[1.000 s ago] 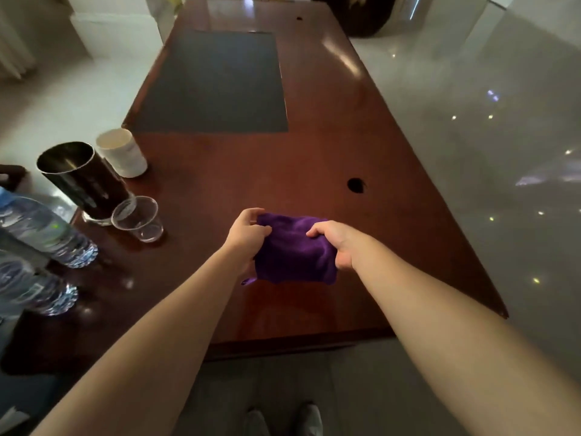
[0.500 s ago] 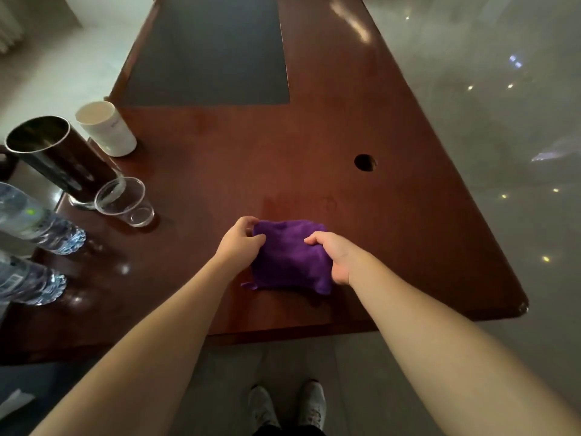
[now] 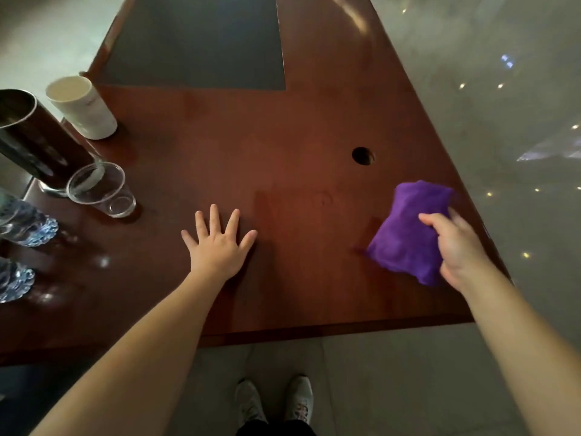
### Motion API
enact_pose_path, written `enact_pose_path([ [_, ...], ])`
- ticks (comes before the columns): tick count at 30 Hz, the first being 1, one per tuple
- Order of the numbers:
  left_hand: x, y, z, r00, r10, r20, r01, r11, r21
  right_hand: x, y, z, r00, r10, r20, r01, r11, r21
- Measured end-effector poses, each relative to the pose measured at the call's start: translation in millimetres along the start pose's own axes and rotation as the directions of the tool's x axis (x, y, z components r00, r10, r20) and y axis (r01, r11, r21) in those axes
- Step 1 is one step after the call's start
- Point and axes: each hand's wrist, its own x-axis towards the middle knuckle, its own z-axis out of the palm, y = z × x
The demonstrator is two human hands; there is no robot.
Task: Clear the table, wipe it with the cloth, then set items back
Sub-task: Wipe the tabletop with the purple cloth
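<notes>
A folded purple cloth [image 3: 405, 234] lies on the dark red wooden table [image 3: 283, 146] near its right edge. My right hand [image 3: 456, 247] grips the cloth's right side and presses it against the tabletop. My left hand [image 3: 218, 243] rests flat on the table near the front middle, fingers spread, holding nothing. Along the table's left side stand a white paper cup [image 3: 83, 107], a clear plastic cup [image 3: 100, 190] and a dark metal cylinder [image 3: 34, 136].
Two water bottles [image 3: 25, 221] show at the far left edge, partly cut off. A round cable hole [image 3: 362, 156] sits just behind the cloth. A dark inlay mat [image 3: 201, 42] covers the far middle. Shiny tiled floor [image 3: 503, 121] lies right of the table; my shoes [image 3: 273, 401] are below.
My left hand let go of the cloth and now lies flat on the table. My right hand slid the cloth from the front middle to the right edge.
</notes>
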Motion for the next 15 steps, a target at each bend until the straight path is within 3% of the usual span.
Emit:
enact_pose_path([
  [2, -1, 0, 9, 1.0, -0.014, 0.0, 0.014, 1.0, 0.026, 1, -1, -1, 0.986, -0.168, -0.018, 0.153, 0.933, -0.326],
  [3, -1, 0, 12, 1.0, -0.013, -0.01, 0.014, 0.999, 0.036, -1, 2, 1, 0.965, -0.263, 0.009, 0.232, 0.833, -0.503],
  [5, 0, -1, 17, 0.999, -0.012, -0.036, 0.013, 0.999, 0.035, -4, 19, 12, 0.886, -0.406, 0.223, 0.432, 0.55, -0.715],
  [7, 1, -2, 19, 0.998, -0.012, -0.055, 0.014, 0.999, 0.034, -13, 40, 30, 0.878, -0.256, 0.406, 0.471, 0.307, -0.827],
  [9, 1, -1, 20, 0.998, -0.012, -0.068, 0.015, 0.999, 0.043, -24, 55, 43, 0.925, -0.008, 0.379, 0.379, 0.082, -0.922],
  [10, 1, -1, 20, 0.997, -0.012, -0.075, 0.016, 0.999, 0.046, -26, 59, 44, 0.941, 0.029, 0.338, 0.338, -0.008, -0.941],
  [13, -1, 0, 20, 0.994, -0.016, -0.108, 0.022, 0.998, 0.055, -26, 46, 45, 0.952, -0.145, 0.271, 0.257, -0.108, -0.96],
  [15, -3, 0, 22, 0.992, -0.023, -0.125, 0.03, 0.998, 0.056, -17, 37, 47, 0.864, -0.368, 0.345, 0.342, -0.074, -0.937],
])
